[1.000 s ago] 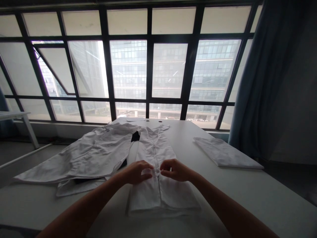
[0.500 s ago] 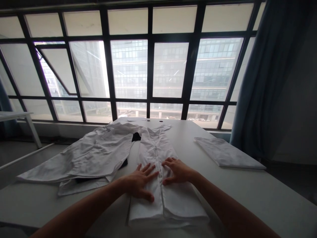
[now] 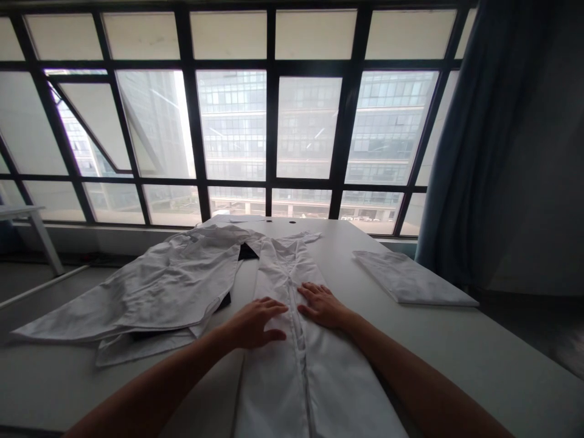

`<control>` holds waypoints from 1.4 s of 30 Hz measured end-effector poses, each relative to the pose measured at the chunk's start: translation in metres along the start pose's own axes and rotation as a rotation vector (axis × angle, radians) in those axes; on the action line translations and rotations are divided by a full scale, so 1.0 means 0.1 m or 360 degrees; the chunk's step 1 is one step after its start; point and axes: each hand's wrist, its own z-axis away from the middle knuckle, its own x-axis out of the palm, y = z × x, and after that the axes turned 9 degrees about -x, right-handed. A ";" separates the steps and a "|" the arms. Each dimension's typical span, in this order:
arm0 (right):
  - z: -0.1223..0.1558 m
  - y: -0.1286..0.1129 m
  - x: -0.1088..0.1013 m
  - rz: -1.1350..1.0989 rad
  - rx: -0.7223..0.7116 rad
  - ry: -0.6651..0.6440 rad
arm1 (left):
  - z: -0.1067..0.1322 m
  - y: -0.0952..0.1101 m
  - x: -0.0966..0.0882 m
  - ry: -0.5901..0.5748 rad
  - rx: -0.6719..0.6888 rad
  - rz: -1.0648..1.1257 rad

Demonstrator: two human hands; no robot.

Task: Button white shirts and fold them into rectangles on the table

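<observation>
the left hand (image 3: 253, 323) and the right hand (image 3: 323, 307) both lie open and palm-down, clenching nothing and grasping nothing, with their fingers resting flat on the cloth. they sit on either side of the centre placket (image 3: 295, 340), the left fingertips just beside it and the right fingertips touching or almost touching it.

beneath them, a white button-front garment (image 3: 274, 395) lies flat on its back. its long axis runs straight away from the person, with the collar end (image 3: 292, 239) at the far side of the table and the lower end running out of view toward the body. the fabric is thin, smooth and matte, with soft creases.

to its left lies a second white garment (image 3: 159, 292), rumpled and spread out, with a dark cloth (image 3: 246, 251) showing beneath it. to the right sits a neat, flat folded white cloth (image 3: 410, 280).

all of this rests on a long white table (image 3: 456, 347). beyond it, a black-framed window wall (image 3: 272, 121) looks onto a glass office building (image 3: 235, 121), and a blue-grey curtain (image 3: 474, 152) hangs at the right.
</observation>
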 end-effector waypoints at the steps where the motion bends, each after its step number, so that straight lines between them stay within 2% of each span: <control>1: -0.01 0.00 0.02 -0.0006 0.0014 -0.0057 | -0.03 -0.07 0.02 0.0008 -0.0042 -0.0066; 4: -0.01 -0.05 0.02 -0.0012 0.0042 -0.0152 | -0.06 -0.20 0.05 -0.0164 -0.0151 -0.0202; 6: 0.01 -0.11 -0.03 -0.0003 0.0030 -0.0169 | -0.05 -0.22 0.01 -0.0241 -0.0160 -0.0233; 10: 0.06 -0.29 -0.19 0.0028 -0.0130 -0.0130 | -0.08 -0.19 -0.13 -0.0121 -0.0094 -0.0231; 12: 0.07 -0.38 -0.24 0.0038 -0.0195 -0.0069 | -0.16 -0.22 -0.13 -0.0019 -0.0074 -0.0215; 16: 0.06 -0.47 -0.18 0.0082 -0.0159 0.0112 | -0.40 -0.40 0.09 0.0077 0.0112 -0.0228; 18: 0.05 -0.46 -0.11 0.0065 -0.0156 0.0131 | -0.55 -0.52 0.21 0.0056 0.0106 -0.0273; 22: 0.04 -0.39 0.00 -0.0015 -0.0121 -0.0012 | -0.92 -0.77 0.33 0.0020 0.0013 -0.0346; 25: 0.05 -0.37 0.02 -0.0057 -0.0109 -0.0035 | -1.22 -1.00 0.28 0.0012 -0.0126 -0.0353; 29: 0.05 -0.36 0.01 -0.0088 -0.0091 -0.0022 | -1.51 -1.30 0.17 0.0024 -0.0471 -0.0352; 32: 0.02 -0.39 -0.02 -0.0078 -0.0121 0.0059 | -1.57 -1.39 0.15 -0.0014 -0.0597 -0.0356; 35: -0.01 -0.51 -0.02 -0.0100 -0.0206 0.0250 | -1.53 -1.37 0.17 -0.0069 -0.0652 -0.0380; 37: -0.03 -0.62 -0.02 -0.0149 -0.0294 0.0292 | -1.50 -1.36 0.18 -0.0110 -0.0665 -0.0391; 42: -0.01 -0.79 0.01 -0.0266 -0.0513 -0.0001 | -1.63 -1.45 0.12 -0.0155 -0.0722 -0.0471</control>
